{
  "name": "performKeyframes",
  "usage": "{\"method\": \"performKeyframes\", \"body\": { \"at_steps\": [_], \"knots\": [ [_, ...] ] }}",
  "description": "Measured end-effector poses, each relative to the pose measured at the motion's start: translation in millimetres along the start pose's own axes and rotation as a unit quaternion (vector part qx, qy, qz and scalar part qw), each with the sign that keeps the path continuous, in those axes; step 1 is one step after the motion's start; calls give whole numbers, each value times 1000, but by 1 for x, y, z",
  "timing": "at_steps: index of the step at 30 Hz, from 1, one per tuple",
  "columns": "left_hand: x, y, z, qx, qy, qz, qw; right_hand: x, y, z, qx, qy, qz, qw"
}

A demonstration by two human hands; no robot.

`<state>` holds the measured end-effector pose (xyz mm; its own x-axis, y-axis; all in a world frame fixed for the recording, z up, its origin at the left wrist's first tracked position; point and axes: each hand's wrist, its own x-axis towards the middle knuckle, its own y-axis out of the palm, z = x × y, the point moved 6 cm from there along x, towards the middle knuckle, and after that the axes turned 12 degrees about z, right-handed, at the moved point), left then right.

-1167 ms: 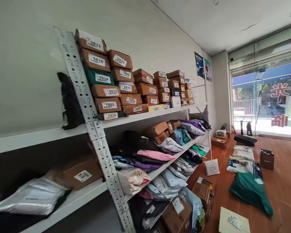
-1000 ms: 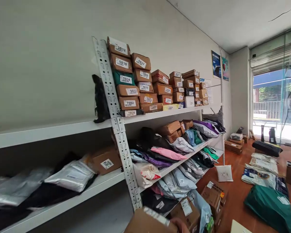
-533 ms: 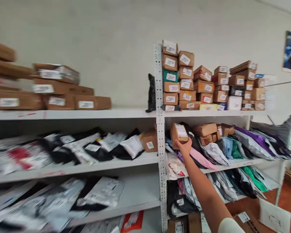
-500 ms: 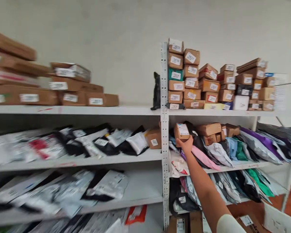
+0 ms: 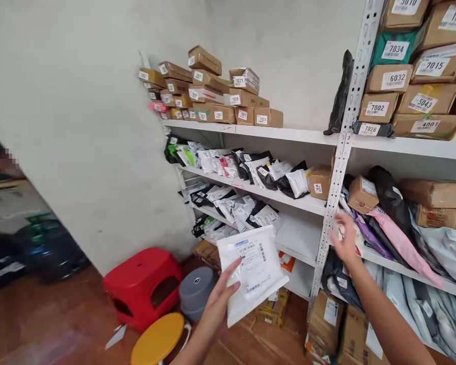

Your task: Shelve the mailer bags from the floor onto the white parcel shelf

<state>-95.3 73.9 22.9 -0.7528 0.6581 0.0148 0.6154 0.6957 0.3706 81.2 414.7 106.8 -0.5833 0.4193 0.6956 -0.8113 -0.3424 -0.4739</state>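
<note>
- The left hand (image 5: 220, 296) comes up from 6 o'clock and grips a flat white plastic mailer bag with a printed barcode label (image 5: 255, 271) — fingers pinched on its lower left edge, thumb across the front.
- The white mailer sits just right of the picture's centre, tilted, its label facing the camera, in front of the lower white metal shelves (image 5: 300, 238).
- The right hand (image 5: 345, 241) is at 3 o'clock of the mailer, near it but apart, blurred, fingers spread and holding nothing, just beside the perforated grey shelf upright (image 5: 336, 172).
- At 1 o'clock of that hand a small brown cardboard box with a white label (image 5: 361, 193) rests on a pile of soft parcels, with a pink plastic bag (image 5: 401, 241) below it.
- On the wooden floor at 8 o'clock of the mailer stand a red plastic stool (image 5: 142, 286), a grey round stool (image 5: 195, 291) and a yellow round stool (image 5: 157, 339).
- The top shelf carries stacked brown numbered boxes (image 5: 213, 94).
</note>
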Motion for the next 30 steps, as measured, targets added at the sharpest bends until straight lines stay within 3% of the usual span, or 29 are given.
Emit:
{"method": "performKeyframes", "body": {
  "at_steps": [2,4,6,8,11,13,15,18,21,22,24,26,30],
  "knots": [
    [35,11,-3,5,0,49,999,-24,58,56,-31,-149,243,958],
    [72,24,-3,24,-14,113,993,-42,110,83,-93,-186,336,919],
    [109,39,-2,68,-15,194,979,-41,153,83,-155,-157,302,928],
    [141,50,-6,132,13,265,955,-30,185,64,-188,-121,190,956],
    [181,65,-17,184,48,395,899,-13,209,24,-149,-69,-3,986],
    [207,76,-35,179,61,494,848,-5,212,-2,-93,-8,-109,990],
    [244,88,-66,192,126,539,810,-4,206,-25,-39,91,-202,974],
    [321,118,-123,257,288,483,786,-18,185,-44,5,255,-321,912],
    [400,174,-150,379,348,437,738,-28,158,-44,-6,316,-364,876],
    [422,194,-150,443,353,421,708,-27,150,-43,-10,318,-366,875],
    [455,231,-135,599,344,429,582,-20,141,-39,-5,313,-367,876],
    [477,254,-115,673,317,450,494,-6,140,-35,13,308,-368,877],
    [505,274,-88,708,291,487,420,19,154,-24,30,287,-411,865]
  ]
}}
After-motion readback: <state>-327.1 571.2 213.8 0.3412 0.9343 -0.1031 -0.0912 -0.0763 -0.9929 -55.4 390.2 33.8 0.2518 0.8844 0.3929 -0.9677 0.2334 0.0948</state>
